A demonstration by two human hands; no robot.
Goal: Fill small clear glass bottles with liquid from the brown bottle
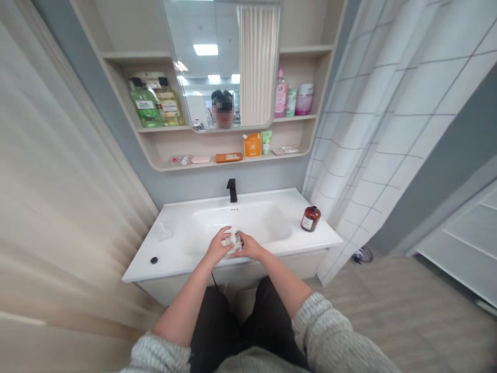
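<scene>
Over the front rim of the white sink (pixel 272 228), a small clear-and-white object (pixel 233 239) is held between both hands. Its exact kind is hard to make out, as fingers cover parts of it. My left hand (pixel 218 245) grips it from the left with curled fingers. From the other side, my right hand (pixel 249 247) closes around it, and something dark shows beside those fingers. A brown bottle (pixel 310 219) with a white label stands on the counter to the right. To the left lie a round black cap-like piece (pixel 154 260) and a faint clear plastic piece (pixel 165 231).
A black faucet (pixel 232 190) rises behind the basin. Above hangs a mirror (pixel 217 62) in a shelf unit, with green and yellow bottles (pixel 155 103) left and pink containers (pixel 281 98) right. An orange pouch (pixel 252 145) stands lower. Curtains (pixel 361 129) flank the counter.
</scene>
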